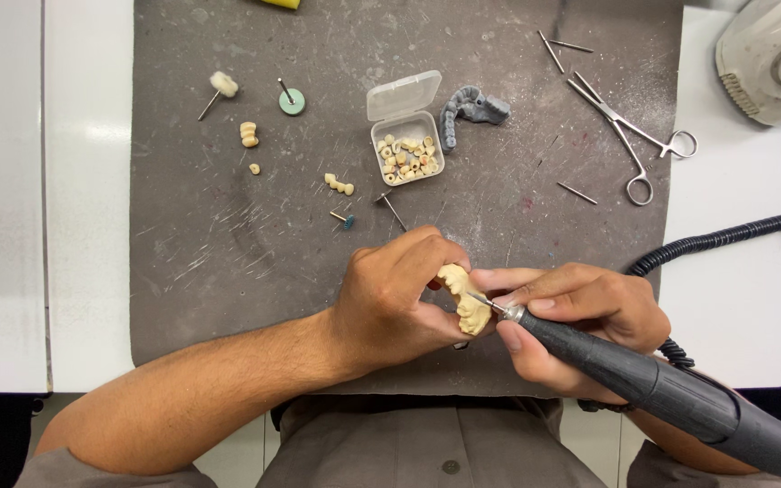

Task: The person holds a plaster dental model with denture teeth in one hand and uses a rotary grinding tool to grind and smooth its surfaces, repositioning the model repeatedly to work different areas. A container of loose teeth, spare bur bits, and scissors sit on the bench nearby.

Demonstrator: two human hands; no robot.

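Note:
My left hand grips a cream-coloured dental model between fingers and thumb, low over the grey mat. My right hand holds a dark rotary handpiece like a pen. Its thin metal bur touches the model's side. A coiled black cord runs from the handpiece toward the right.
On the mat lie a small open plastic box of tooth pieces, a grey dental arch, forceps, loose burs, a green disc, a felt tip and tooth segments. A white machine sits top right.

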